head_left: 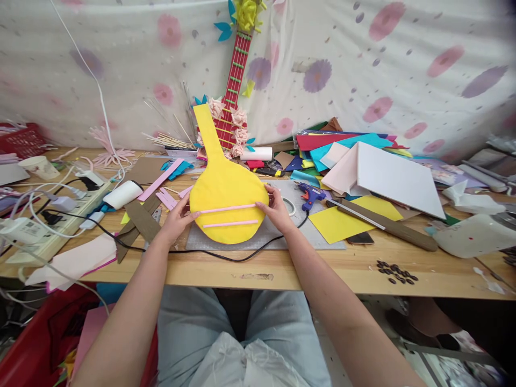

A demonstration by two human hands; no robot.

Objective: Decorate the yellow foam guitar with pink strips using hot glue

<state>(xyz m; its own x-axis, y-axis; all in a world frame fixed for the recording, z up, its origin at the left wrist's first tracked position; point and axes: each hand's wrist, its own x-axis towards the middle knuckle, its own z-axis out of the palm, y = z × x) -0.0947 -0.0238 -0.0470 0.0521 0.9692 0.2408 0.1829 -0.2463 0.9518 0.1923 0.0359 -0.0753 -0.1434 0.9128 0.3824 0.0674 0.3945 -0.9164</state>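
Note:
Between my hands is a yellow guitar-shaped craft piece (229, 188) with a round body and a straight neck tilted up to the left. Two pink strips (229, 223) run across the lower part of its body, one above the other. My left hand (177, 219) grips the left edge, thumb on the front near the upper strip's end. My right hand (277, 208) grips the right edge, its thumb at the other end of that strip. Fingers behind the piece are partly hidden. Under it lies a grey cutting mat (318, 236), with a black cord crossing in front.
A blue glue gun (309, 194) lies right of my right hand, near a roll of tape (288, 206). Behind leans a red decorated guitar neck (237, 70). Coloured sheets (342, 220) and dark beads (397, 272) are to the right; a power strip (60, 226) is left.

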